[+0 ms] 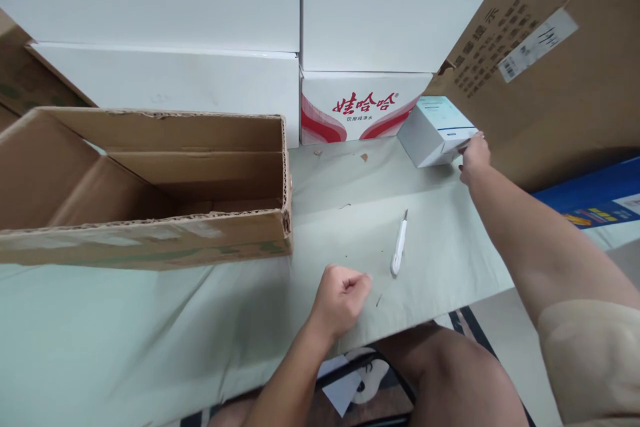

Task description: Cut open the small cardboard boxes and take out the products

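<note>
My right hand (474,157) reaches far forward and grips the near edge of a small white box (435,130) with a pale blue top, which rests tilted on the table by a big brown carton. My left hand (341,297) lies on the pale green table cover (150,327) as a closed fist with nothing visible in it. A white utility knife (399,245) lies on the cover just right of that fist, its blade end pointing away from me.
An open, empty brown cardboard box (145,180) stands at the left. Stacked white cartons (200,27), one with red print (363,107), line the back. A large brown carton (560,60) leans at the right above a blue box (595,200). My knee shows below the table's edge.
</note>
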Action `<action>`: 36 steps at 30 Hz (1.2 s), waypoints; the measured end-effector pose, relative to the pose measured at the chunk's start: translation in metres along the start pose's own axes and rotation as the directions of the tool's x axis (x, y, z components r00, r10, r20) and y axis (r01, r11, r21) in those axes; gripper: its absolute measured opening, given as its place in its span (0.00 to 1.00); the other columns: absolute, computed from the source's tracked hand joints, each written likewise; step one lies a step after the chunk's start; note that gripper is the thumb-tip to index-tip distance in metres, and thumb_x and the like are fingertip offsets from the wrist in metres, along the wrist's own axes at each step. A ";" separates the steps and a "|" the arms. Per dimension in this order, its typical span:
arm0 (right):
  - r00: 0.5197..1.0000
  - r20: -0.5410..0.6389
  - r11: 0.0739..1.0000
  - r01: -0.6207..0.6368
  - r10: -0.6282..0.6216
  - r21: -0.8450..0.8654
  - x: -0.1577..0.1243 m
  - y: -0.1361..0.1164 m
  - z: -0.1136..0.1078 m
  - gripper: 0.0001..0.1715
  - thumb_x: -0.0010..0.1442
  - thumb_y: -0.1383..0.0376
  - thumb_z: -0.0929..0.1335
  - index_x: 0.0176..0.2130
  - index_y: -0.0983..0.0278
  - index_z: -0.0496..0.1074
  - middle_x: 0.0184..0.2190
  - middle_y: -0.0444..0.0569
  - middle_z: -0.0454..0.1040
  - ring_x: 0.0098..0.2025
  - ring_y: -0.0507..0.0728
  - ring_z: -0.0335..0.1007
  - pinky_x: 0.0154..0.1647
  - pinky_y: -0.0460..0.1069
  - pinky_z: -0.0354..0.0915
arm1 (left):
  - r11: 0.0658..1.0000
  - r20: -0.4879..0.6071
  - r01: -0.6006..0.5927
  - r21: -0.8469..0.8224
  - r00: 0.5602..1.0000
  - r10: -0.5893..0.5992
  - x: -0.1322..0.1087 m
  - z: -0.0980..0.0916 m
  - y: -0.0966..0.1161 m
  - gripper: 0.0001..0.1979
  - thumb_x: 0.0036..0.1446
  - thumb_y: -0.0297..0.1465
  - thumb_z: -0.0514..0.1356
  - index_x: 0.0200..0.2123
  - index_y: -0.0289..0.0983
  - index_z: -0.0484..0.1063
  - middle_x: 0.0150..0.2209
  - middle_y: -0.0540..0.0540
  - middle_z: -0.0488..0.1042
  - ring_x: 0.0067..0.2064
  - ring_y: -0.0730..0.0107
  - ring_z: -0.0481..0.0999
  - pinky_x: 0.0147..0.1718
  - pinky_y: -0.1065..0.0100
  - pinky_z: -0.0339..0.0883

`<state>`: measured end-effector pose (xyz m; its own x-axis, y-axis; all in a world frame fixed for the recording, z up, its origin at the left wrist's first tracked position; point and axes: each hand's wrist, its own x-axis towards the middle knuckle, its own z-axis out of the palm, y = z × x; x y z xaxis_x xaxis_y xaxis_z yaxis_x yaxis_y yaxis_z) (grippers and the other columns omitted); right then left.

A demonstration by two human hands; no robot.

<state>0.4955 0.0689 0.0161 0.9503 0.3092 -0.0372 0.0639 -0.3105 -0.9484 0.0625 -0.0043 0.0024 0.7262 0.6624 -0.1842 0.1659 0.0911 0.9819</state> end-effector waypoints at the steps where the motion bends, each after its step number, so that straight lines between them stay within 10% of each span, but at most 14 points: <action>1: 1.000 0.011 1.000 -0.013 0.013 -0.014 -0.001 0.001 0.001 0.12 0.72 0.54 0.57 0.40 0.56 0.60 0.49 0.50 0.71 0.58 0.58 0.64 0.58 0.55 0.67 | 1.000 0.001 0.000 -0.005 1.000 0.000 0.001 0.000 0.001 0.24 0.56 0.43 0.50 0.16 0.41 0.41 0.19 0.53 0.40 0.22 0.76 0.44 0.25 0.64 0.38; 11: 0.969 0.246 0.994 0.054 -0.029 -0.097 -0.089 -0.054 -0.003 0.05 0.62 0.64 0.70 0.33 0.60 0.73 0.44 0.49 0.78 0.50 0.57 0.73 0.58 0.55 0.71 | 0.999 -0.070 -0.046 -0.001 0.997 0.045 -0.003 -0.005 0.000 0.24 0.55 0.45 0.50 0.16 0.42 0.42 0.19 0.53 0.42 0.23 0.76 0.46 0.26 0.65 0.40; 16: 0.698 0.706 0.991 0.130 -0.118 0.036 -0.215 -0.118 0.033 0.12 0.58 0.57 0.76 0.39 0.59 0.78 0.46 0.52 0.80 0.47 0.62 0.77 0.49 0.58 0.78 | 0.994 -0.097 -0.027 0.102 0.995 0.037 -0.016 -0.009 -0.003 0.23 0.58 0.41 0.50 0.17 0.41 0.43 0.21 0.52 0.44 0.25 0.75 0.48 0.27 0.65 0.41; 20: 0.464 0.882 0.977 0.138 0.083 -0.165 -0.305 -0.152 0.072 0.18 0.57 0.55 0.76 0.44 0.61 0.78 0.43 0.56 0.80 0.40 0.65 0.80 0.45 0.66 0.80 | 0.992 -0.144 -0.010 0.126 0.989 0.029 -0.027 -0.017 -0.006 0.24 0.59 0.42 0.51 0.16 0.41 0.45 0.22 0.52 0.45 0.25 0.74 0.49 0.27 0.65 0.41; 27: 0.396 0.872 0.957 -0.147 0.289 -0.250 -0.335 -0.154 0.075 0.21 0.50 0.74 0.67 0.45 0.64 0.74 0.33 0.52 0.82 0.31 0.60 0.81 0.32 0.56 0.81 | 0.989 -0.181 -0.032 0.148 0.982 0.059 -0.045 -0.034 -0.006 0.23 0.59 0.41 0.50 0.17 0.42 0.43 0.22 0.52 0.44 0.26 0.73 0.49 0.28 0.64 0.41; 31: 0.497 0.836 0.953 -0.287 0.234 -0.096 -0.335 -0.126 0.032 0.24 0.45 0.70 0.67 0.45 0.63 0.74 0.36 0.54 0.82 0.38 0.64 0.83 0.33 0.58 0.83 | 0.985 -0.183 -0.043 0.167 0.980 0.074 -0.052 -0.040 0.001 0.25 0.58 0.40 0.53 0.14 0.42 0.45 0.20 0.53 0.44 0.24 0.73 0.51 0.28 0.63 0.41; 36: 0.868 0.432 0.962 -0.272 0.246 0.000 -0.318 -0.080 -0.070 0.24 0.38 0.63 0.69 0.39 0.49 0.74 0.48 0.51 0.80 0.60 0.68 0.76 0.45 0.65 0.82 | 0.985 -0.066 -0.017 0.174 0.997 0.028 -0.058 -0.038 0.004 0.26 0.58 0.40 0.56 0.13 0.41 0.48 0.16 0.53 0.45 0.21 0.74 0.51 0.26 0.62 0.40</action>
<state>0.2092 -0.0676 0.1254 0.7089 0.5800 -0.4013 -0.1974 -0.3830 -0.9024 -0.0047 -0.0140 0.0188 0.6852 0.7121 -0.1529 0.2671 -0.0503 0.9623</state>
